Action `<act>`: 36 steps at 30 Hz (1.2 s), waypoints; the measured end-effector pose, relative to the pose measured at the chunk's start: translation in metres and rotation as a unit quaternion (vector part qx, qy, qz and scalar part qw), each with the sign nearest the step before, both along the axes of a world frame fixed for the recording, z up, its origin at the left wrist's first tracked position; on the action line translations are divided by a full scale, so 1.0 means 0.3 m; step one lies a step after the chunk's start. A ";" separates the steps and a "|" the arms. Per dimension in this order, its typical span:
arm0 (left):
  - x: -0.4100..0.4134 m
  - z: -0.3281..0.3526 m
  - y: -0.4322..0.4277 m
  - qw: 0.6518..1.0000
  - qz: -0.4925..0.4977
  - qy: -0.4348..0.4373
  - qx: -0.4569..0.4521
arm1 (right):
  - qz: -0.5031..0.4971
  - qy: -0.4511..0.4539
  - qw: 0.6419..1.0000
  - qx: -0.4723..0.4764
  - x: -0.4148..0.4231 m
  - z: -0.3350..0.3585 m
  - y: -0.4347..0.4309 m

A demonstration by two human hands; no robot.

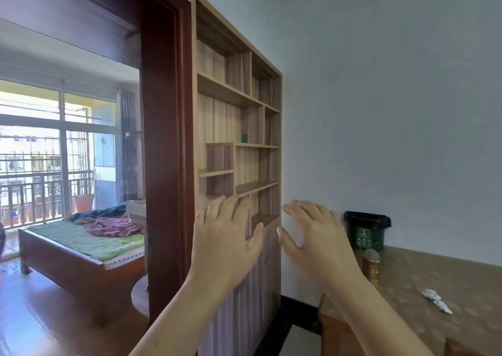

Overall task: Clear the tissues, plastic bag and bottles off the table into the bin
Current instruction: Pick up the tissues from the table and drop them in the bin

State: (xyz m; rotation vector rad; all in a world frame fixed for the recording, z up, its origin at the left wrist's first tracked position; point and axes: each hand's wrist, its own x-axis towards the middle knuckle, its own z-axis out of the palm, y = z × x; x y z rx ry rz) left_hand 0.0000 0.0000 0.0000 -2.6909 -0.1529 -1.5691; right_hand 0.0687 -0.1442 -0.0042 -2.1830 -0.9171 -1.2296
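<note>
My left hand and my right hand are raised side by side in front of me, palms forward, fingers spread, holding nothing. They hover before a wooden shelf unit, left of the table. A small green bin lined with a black bag stands on the far end of the brown table, against the wall. A crumpled white tissue lies on the tabletop to the right of my right forearm. A gold microphone-like object stands upright near the bin, partly behind my right wrist. No bottles or plastic bag are in view.
A tall wooden shelf unit stands by the wall straight ahead, with a small green item on one shelf. A dark red door frame opens left onto a bedroom with a bed and balcony windows.
</note>
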 end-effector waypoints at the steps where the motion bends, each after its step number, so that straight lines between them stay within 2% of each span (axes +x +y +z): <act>1: 0.010 -0.007 0.005 1.000 -0.010 -0.001 0.001 | -0.002 -0.005 1.000 0.002 -0.003 -0.007 0.000; 14: 0.230 -0.144 -0.173 0.992 -0.123 0.022 -0.015 | -0.107 -0.018 0.994 0.020 0.075 -0.105 -0.224; 26: 0.547 -0.220 -0.631 0.977 -0.208 0.010 -0.035 | -0.173 -0.003 0.985 0.004 0.331 -0.183 -0.687; 36: 0.836 -0.336 -0.968 0.962 -0.260 0.060 -0.057 | -0.233 0.045 0.971 -0.011 0.543 -0.275 -1.040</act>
